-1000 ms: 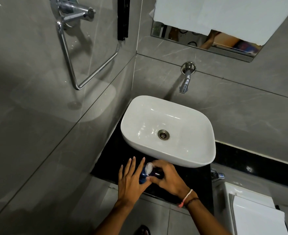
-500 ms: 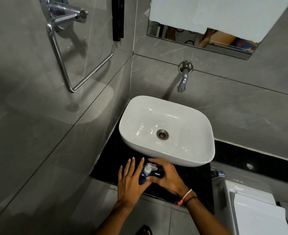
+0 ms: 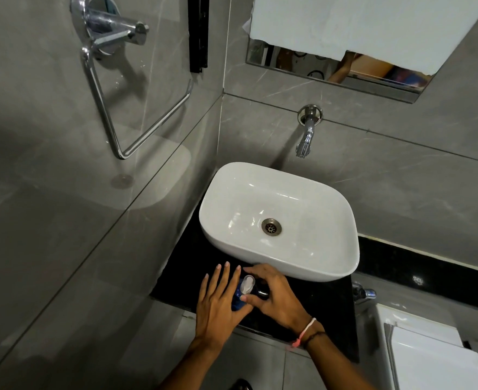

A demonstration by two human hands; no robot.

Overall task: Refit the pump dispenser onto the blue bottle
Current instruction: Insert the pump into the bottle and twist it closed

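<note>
1. Blue bottle (image 3: 236, 302) stands on the black counter (image 3: 328, 302), at 6 o'clock from the white basin (image 3: 330, 266), just in front of its near rim. Only a sliver of blue shows between the two hands.
2. Pump dispenser (image 3: 247, 285) sits on top of the bottle, pale head seen from above, nozzle pointing roughly 11 o'clock. Cannot tell whether it is seated fully on the neck.
3. Left hand (image 3: 221, 308) is at 9 o'clock of the bottle, palm against its side. Fingers straight and slightly spread, pointing to 12 o'clock, not curled around it; thumb tucked toward the bottle base.
4. Right hand (image 3: 277, 296) is at 3 o'clock of the bottle, arched over the pump collar. Thumb and fingertips are pinching around the dark collar under the pump head; index reaches over the far side.
5. Right wrist carries a pink-and-dark thread band (image 3: 306, 333).
6. Wall tap (image 3: 305, 139) is at 12 o'clock of the basin; chrome towel ring (image 3: 136, 108) on the left wall at about 10 o'clock.
</note>
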